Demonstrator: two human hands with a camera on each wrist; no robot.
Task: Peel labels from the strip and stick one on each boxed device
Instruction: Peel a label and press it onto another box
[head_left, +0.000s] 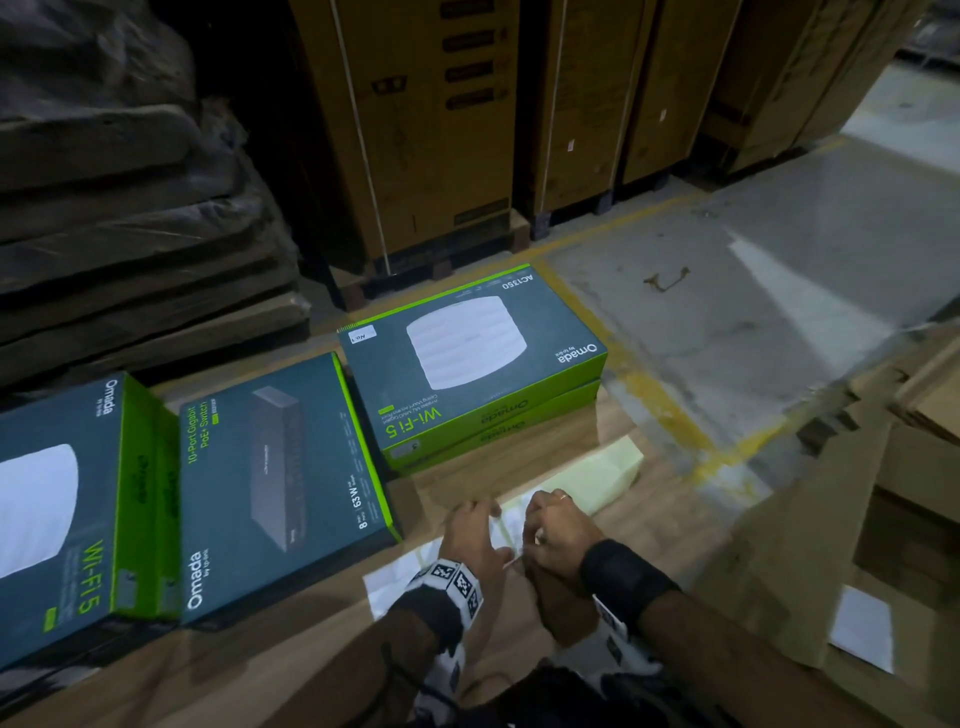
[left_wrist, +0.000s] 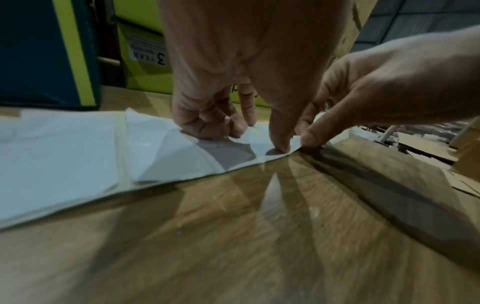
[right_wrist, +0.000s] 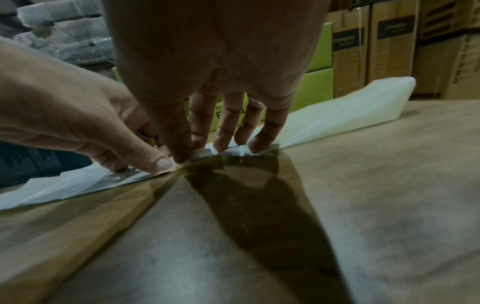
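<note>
A white label strip (head_left: 393, 578) lies across the wooden table (head_left: 291, 670); its far end (head_left: 602, 475) is bare yellowish backing. My left hand (head_left: 478, 514) holds the strip (left_wrist: 78, 154) down with curled fingers (left_wrist: 207, 125) and thumb. My right hand (head_left: 545, 512) pinches a lifted label corner (left_wrist: 296, 140) between thumb and forefinger, right beside the left thumb. Its other fingers (right_wrist: 226, 142) touch the strip (right_wrist: 337, 111). Two stacked Wi-Fi 5 boxes (head_left: 467, 364) stand just beyond the hands; a small white label (head_left: 363, 335) sits on the top one's far left corner. A switch box (head_left: 280, 488) and another Wi-Fi 5 box (head_left: 57, 519) lie to the left.
Tall brown cartons (head_left: 441, 130) stand behind the table and a dark wrapped stack (head_left: 104, 208) at the back left. Flattened cardboard (head_left: 779, 519) with a white sheet (head_left: 862, 629) lies to the right. Beyond the table's far edge is grey floor with a yellow line (head_left: 649, 374).
</note>
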